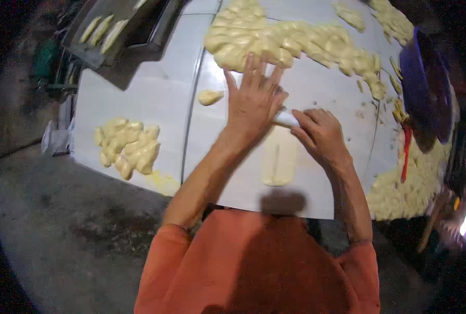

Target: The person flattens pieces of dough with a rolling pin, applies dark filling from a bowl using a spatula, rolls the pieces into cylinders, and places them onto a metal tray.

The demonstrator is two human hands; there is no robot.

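My left hand [253, 102] lies flat with its fingers stretched and spread toward the large dough pile [248, 34]; its heel is by the left end of a white rolling pin [286, 118]. Curled fingers of my right hand [321, 133] grip the right end of that pin. Below the pin, a flattened oblong piece of dough [287, 162] with a lengthwise line down its middle stretches toward me. Part of its far end is hidden by the pin and my hands. One small dough lump [210, 97] sits left of my left hand.
A cluster of dough pieces [131, 145] lies at the left, below a dark tray [94, 55] holding shaped pieces. At the right stand a purple basin [424, 86] and a red-handled tool [406, 154], near more dough [400, 193]. The white table's [316, 204] near edge meets my body.
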